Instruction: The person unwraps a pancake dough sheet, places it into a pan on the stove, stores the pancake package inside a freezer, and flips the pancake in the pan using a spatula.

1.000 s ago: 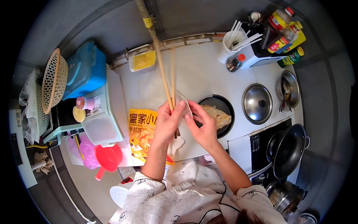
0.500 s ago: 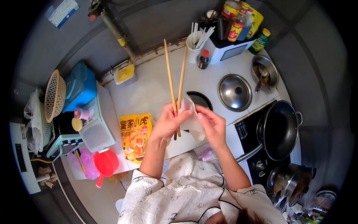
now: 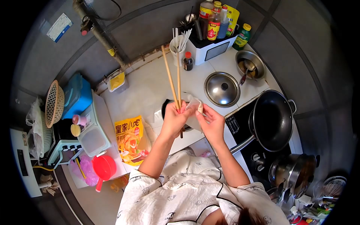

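My left hand (image 3: 174, 120) is closed around a pair of long wooden chopsticks (image 3: 170, 77), their tips pointing up and away from me. Between both hands hangs a thin, whitish, partly see-through sheet (image 3: 192, 123), like plastic film; whether dough clings to it I cannot tell. My left fingers hold its near edge, while my right hand (image 3: 212, 123) pinches the other side. Under the hands a round black pan (image 3: 164, 109) on the counter is mostly hidden. A yellow food packet (image 3: 129, 138) lies left of my left forearm.
At right, a black wok (image 3: 273, 122) sits on the stove, with a steel pot (image 3: 296, 174) nearer me. A domed lid (image 3: 221, 93), a steel bowl (image 3: 258, 58) and a sauce bottle (image 3: 188, 62) stand on the counter. A red ladle (image 3: 104, 167) is at left.
The view has shifted, so the counter things appear further left and the wok higher. My hands still hold the chopsticks and the sheet, with the right fingers now folded more over its edge.
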A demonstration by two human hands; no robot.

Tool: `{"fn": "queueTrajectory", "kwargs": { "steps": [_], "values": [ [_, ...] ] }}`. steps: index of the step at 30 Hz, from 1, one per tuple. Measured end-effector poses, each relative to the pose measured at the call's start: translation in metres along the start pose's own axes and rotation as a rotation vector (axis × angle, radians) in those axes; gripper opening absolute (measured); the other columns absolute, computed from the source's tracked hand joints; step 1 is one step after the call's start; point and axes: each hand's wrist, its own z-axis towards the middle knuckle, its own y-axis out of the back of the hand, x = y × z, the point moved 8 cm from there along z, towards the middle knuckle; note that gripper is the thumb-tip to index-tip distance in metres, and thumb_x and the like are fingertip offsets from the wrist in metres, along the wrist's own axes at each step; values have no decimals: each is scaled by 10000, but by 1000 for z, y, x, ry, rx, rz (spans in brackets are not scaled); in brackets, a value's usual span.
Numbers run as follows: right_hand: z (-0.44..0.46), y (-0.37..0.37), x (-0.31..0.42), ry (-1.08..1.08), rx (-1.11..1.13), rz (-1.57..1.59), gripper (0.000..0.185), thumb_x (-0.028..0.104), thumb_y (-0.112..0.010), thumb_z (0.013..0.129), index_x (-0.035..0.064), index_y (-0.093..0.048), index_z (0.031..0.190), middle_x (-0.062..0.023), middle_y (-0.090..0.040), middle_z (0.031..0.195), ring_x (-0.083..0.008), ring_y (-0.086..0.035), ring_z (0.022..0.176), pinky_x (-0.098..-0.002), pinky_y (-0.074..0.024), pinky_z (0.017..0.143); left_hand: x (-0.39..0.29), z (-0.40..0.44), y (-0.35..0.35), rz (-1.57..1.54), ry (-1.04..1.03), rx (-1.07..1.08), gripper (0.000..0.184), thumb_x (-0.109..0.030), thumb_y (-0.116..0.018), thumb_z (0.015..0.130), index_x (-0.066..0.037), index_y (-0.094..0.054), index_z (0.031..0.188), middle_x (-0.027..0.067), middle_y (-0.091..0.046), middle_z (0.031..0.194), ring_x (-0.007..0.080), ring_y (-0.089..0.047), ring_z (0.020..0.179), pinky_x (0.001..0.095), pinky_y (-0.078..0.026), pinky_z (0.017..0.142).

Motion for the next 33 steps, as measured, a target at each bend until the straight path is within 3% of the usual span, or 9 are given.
{"fn": "queueTrajectory", "kwargs": {
  "steps": [6, 12, 18, 24, 27, 33],
  "values": [
    [-3, 12, 15, 180, 0, -248, 282, 80, -581, 748, -87, -555, 973, -196, -622, 792, -288, -638, 698, -336, -519, 634, 7, -3, -22, -105, 9, -2, 376, -5, -588, 798, -118, -325, 554, 21, -546, 628, 173, -637, 774, 235, -485, 595],
    [-12, 19, 42, 206, 1, -919, 271, 144, -544, 757, -51, -528, 945, -189, -601, 712, -365, -590, 620, -428, -470, 528, 20, -6, -33, 128, 41, 42, 401, 7, -585, 794, -120, -300, 542, 10, -521, 601, 130, -620, 744, 254, -513, 642],
    [-17, 22, 35, 281, 12, -931, 246, 112, -526, 762, -34, -530, 960, -174, -609, 723, -354, -595, 609, -419, -476, 543, 19, -12, -44, -48, 17, 9, 402, 10, -573, 801, -112, -289, 543, -19, -461, 573, 112, -605, 704, 253, -516, 600],
    [-11, 37, 25, 211, 119, -448, 298, 124, -577, 750, 8, -569, 1025, -168, -617, 750, -347, -605, 666, -394, -484, 596, 12, -17, -38, 187, 20, -4, 344, 42, -521, 804, -76, -296, 572, 20, -474, 609, 127, -593, 684, 257, -526, 598],
    [-18, 38, 34, 370, -4, -697, 292, 110, -592, 741, -6, -583, 1009, -185, -615, 761, -337, -609, 693, -367, -487, 621, 18, -16, -38, 106, -90, -11, 314, 63, -508, 776, -66, -306, 572, 13, -460, 586, 116, -594, 688, 251, -496, 556],
    [-15, 33, 12, 140, 65, -622, 257, 82, -576, 744, -40, -594, 970, -206, -612, 803, -301, -621, 707, -332, -494, 625, 25, -17, -42, 447, -147, 62, 264, 53, -517, 728, -34, -322, 573, 72, -416, 522, 103, -522, 547, 272, -385, 469]
  ]
}}
